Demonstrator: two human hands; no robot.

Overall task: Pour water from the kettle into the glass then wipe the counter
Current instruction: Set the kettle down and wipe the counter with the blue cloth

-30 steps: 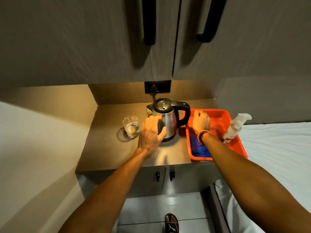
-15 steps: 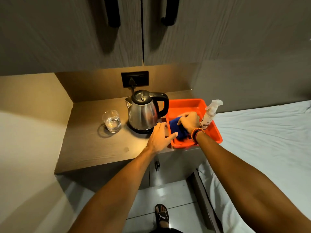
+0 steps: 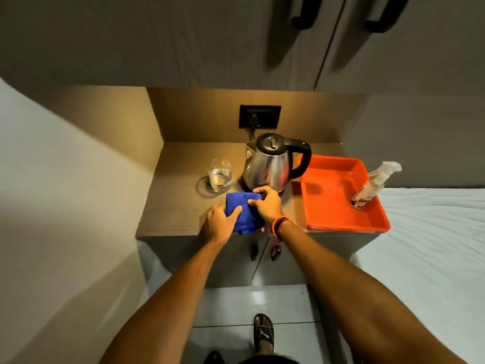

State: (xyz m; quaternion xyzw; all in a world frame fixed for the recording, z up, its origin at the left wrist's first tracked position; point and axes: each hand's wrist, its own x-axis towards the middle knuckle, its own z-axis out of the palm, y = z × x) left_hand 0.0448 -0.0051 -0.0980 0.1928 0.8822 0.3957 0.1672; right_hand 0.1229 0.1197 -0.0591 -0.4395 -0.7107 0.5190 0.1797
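Observation:
A steel kettle [image 3: 270, 164] with a black lid and handle stands upright on its base at the back of the wooden counter [image 3: 173, 206]. To its left is a clear glass [image 3: 220, 175] partly filled with water. A blue cloth [image 3: 242, 212] lies on the counter in front of the kettle. My left hand [image 3: 219, 223] holds the cloth's left edge with thumb over it. My right hand [image 3: 266, 204], with a beaded wristband, grips its right side.
An orange tray [image 3: 338, 198] sits on the counter's right end, with a spray bottle [image 3: 374, 183] leaning on its far right rim. A wall socket [image 3: 259, 116] is behind the kettle. Cabinets hang overhead. A bed lies to the right, a wall to the left.
My right hand lifted the blue cloth out of the orange tray and brought it left onto the counter before the kettle. My left hand came onto the cloth. The camera view shifted.

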